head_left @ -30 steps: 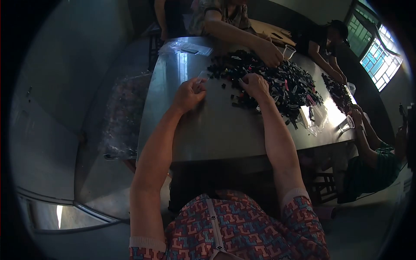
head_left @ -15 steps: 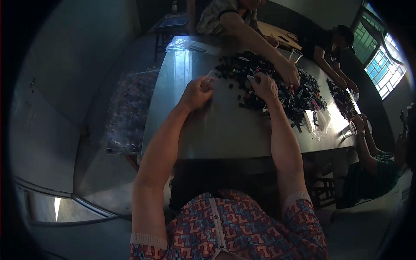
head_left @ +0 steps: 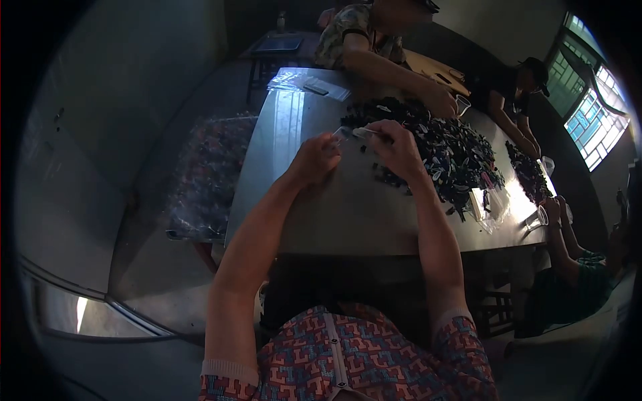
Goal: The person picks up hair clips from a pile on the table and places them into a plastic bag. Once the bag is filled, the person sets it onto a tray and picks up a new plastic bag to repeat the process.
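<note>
My left hand is closed, its fingers pinching a small clear plastic piece whose kind I cannot make out. Close beside it, my right hand is closed on a small pale oval piece, its end pointing at the clear one. Both hands are above the metal table, at the near left edge of a heap of small dark pieces. Some light and coloured bits are mixed into the heap. The fingertips are partly blurred.
Flat clear plastic bags lie at the table's far left corner. A co-worker's hand is by a clear cup across the heap. Another clear cup and a second dark heap are at the right, near other people.
My right hand has come up and left from the heap toward my left hand, with the pale piece. The co-worker's hand has drawn back from the heap to the cup.
</note>
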Available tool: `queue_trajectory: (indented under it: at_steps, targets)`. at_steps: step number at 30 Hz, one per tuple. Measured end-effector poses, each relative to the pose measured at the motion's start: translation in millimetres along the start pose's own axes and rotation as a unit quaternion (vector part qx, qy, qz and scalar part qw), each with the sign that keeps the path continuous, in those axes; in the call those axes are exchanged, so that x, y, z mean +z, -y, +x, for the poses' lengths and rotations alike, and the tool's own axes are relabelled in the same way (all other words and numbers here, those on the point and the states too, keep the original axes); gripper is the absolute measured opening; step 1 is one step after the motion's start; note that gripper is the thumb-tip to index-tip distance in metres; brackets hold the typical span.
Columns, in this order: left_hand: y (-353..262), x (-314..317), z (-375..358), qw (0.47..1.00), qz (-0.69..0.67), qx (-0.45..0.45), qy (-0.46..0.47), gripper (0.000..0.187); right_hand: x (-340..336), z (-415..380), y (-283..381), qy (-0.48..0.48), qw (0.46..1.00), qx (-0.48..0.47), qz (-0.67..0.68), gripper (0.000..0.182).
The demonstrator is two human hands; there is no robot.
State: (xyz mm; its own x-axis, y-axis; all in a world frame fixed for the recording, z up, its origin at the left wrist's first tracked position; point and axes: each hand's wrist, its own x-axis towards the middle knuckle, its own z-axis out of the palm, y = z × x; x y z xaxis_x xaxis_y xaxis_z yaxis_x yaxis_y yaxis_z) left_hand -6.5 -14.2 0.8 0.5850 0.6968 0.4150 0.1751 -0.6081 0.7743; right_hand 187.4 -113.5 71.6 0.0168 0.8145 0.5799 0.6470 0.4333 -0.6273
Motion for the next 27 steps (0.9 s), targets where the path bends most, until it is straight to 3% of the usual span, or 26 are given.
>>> queue_trajectory:
  at_steps: [1,3,11,13,16,27]
  targets:
    - [2.4,1.4,-1.0,0.999,-0.040,0.001,-0.004,0.029,1.4,0.6,7.8,-0.001,1.000,-0.002,0.000,0.019]
    - [4.1,4.1,-2.0,0.999,-0.041,0.021,-0.017,0.028,4.7,2.8,17.0,0.014,0.964,-0.175,-0.201,0.016]
    - [-8.2,4.7,-3.4,0.999,0.013,0.039,0.001,0.023,15.8,-4.2,30.9,-0.018,0.920,-0.212,-0.330,0.010]
    - [-10.9,5.9,-7.2,0.997,-0.029,0.067,-0.012,0.024,16.2,-4.7,36.5,-0.013,0.910,-0.212,-0.355,0.010]
    - [-14.9,4.6,-6.5,0.998,0.025,0.051,0.010,0.023,20.8,-4.1,31.4,0.003,0.911,-0.222,-0.348,0.009]
    - [1.1,9.4,-4.8,0.998,-0.014,0.053,0.039,0.026,28.5,-7.4,17.0,-0.011,0.948,-0.174,-0.266,0.011]
